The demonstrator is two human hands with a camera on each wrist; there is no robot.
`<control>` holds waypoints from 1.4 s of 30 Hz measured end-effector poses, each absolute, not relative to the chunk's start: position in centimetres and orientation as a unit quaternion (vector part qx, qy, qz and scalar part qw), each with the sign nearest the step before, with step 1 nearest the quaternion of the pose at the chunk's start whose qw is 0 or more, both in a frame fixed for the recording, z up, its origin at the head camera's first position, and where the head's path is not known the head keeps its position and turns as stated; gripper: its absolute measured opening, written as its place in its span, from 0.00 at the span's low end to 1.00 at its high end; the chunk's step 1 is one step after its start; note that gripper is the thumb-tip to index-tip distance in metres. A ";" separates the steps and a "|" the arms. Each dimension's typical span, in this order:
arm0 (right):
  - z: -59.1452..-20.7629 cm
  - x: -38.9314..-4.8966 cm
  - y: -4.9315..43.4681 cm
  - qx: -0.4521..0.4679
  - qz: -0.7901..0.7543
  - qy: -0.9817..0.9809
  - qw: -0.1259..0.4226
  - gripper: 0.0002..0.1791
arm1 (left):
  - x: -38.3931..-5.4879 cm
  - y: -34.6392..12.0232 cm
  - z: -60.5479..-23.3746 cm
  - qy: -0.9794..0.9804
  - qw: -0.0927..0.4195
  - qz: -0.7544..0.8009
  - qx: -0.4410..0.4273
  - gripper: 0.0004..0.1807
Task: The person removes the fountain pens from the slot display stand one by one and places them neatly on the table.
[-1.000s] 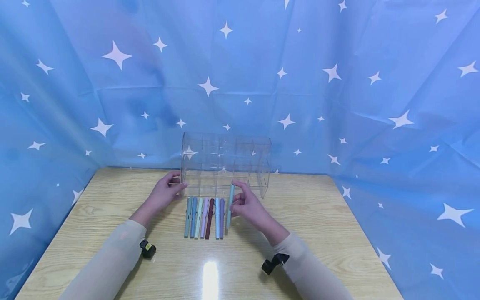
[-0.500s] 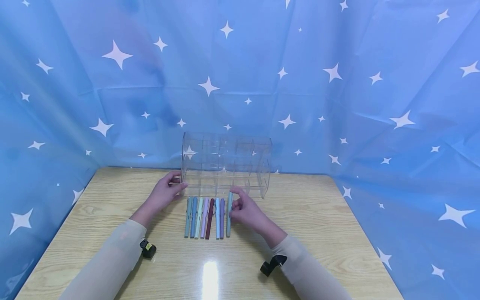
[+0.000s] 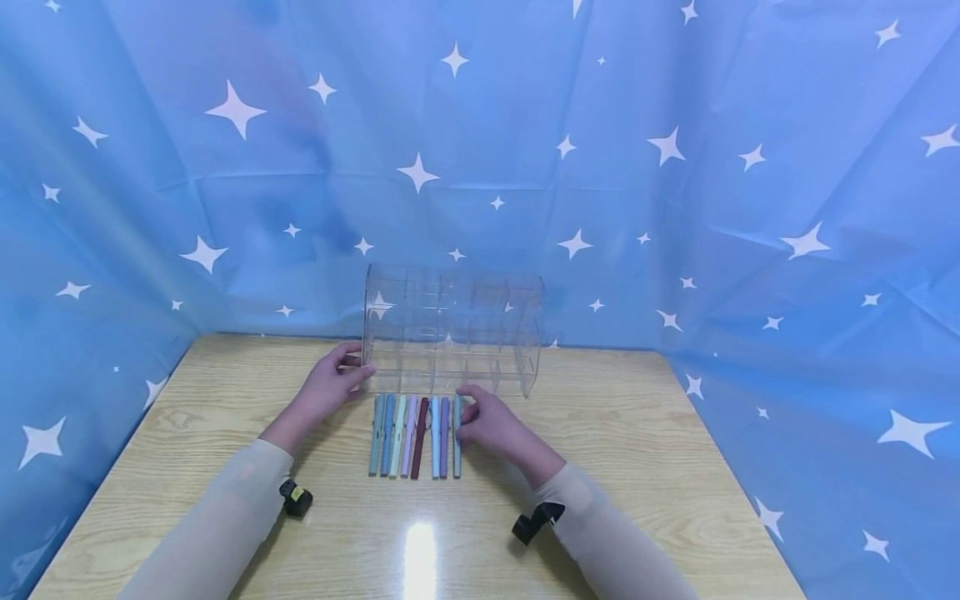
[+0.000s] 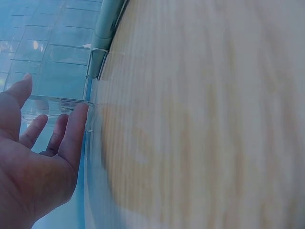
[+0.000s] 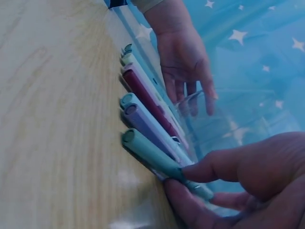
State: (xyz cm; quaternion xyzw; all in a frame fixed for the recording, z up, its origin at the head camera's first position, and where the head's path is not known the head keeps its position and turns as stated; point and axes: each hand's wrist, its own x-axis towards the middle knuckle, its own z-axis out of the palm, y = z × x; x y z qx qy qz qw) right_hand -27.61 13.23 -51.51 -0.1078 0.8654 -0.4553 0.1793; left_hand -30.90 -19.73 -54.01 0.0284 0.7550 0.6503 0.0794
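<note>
In the head view, my right hand (image 3: 493, 422) is at the right end of a row of pens. Its thumb and fingers pinch a teal pen (image 5: 151, 153), which lies close to the tabletop, a small gap from the purple pen (image 3: 444, 437). My left hand (image 3: 332, 382) is at the left side of a clear plastic organizer (image 3: 453, 333), its fairly straight fingers (image 4: 75, 133) right at the edge. Between the hands lie more capped pens, among them a dark red pen (image 3: 420, 437), a light blue pen (image 3: 435, 442) and a green-grey pen (image 3: 377, 437) at the left end.
The organizer, divided into several see-through compartments, stands at the back of the wooden table (image 3: 630, 467) just behind the pens. A blue curtain (image 3: 480, 125) with white stars hangs behind and on both sides. Black wrist cameras sit on both sleeves.
My right hand has brought the teal pen down and toward me, from tilted up near the organizer to lying in line with the other pens. My left hand has stayed in place.
</note>
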 end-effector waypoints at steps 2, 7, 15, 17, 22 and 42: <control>-51.4 -27.6 13.1 -0.109 -0.445 0.870 0.182 0.42 | -30.8 -19.7 -53.9 0.755 0.079 0.650 0.029 0.35; -51.3 -27.6 12.9 -0.106 -0.432 0.876 0.183 0.39 | -30.7 -19.6 -53.8 0.755 0.079 0.650 0.031 0.35; -51.9 -27.8 13.0 -0.103 -0.463 0.861 0.184 0.38 | -30.7 -19.5 -53.8 0.753 0.077 0.653 0.030 0.36; -52.1 -27.8 13.1 -0.100 -0.476 0.854 0.185 0.38 | -30.8 -19.5 -53.8 0.753 0.077 0.653 0.029 0.36; -52.5 -27.7 13.2 -0.092 -0.508 0.837 0.183 0.39 | -30.8 -19.4 -53.7 0.755 0.077 0.650 0.029 0.35; -51.8 -27.2 15.3 -0.126 -0.485 0.854 0.139 0.39 | -30.4 -19.9 -53.8 0.844 0.022 0.535 0.045 0.36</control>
